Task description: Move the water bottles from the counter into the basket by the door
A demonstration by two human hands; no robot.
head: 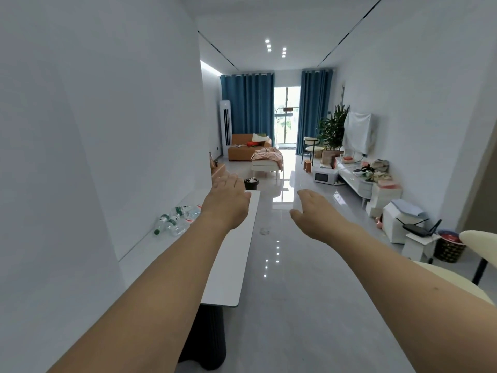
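Note:
Several clear plastic water bottles (pixel 176 218) with green caps and labels lie on their sides on the long white counter (pixel 231 265) against the left wall. My left hand (pixel 228 197) is stretched out above the counter, just right of the bottles, fingers apart and holding nothing. Out over the floor to the right of the counter, my right hand (pixel 313 208) is also spread with nothing in it. A dark woven basket (pixel 449 250) with a red rim stands on the floor at the far right.
A small black bin (pixel 251 183) sits on the floor beyond the counter's far end. White boxes and a router (pixel 419 229) crowd the right wall, with a cream chair (pixel 478 238) at the right edge. Glossy grey floor runs down the middle.

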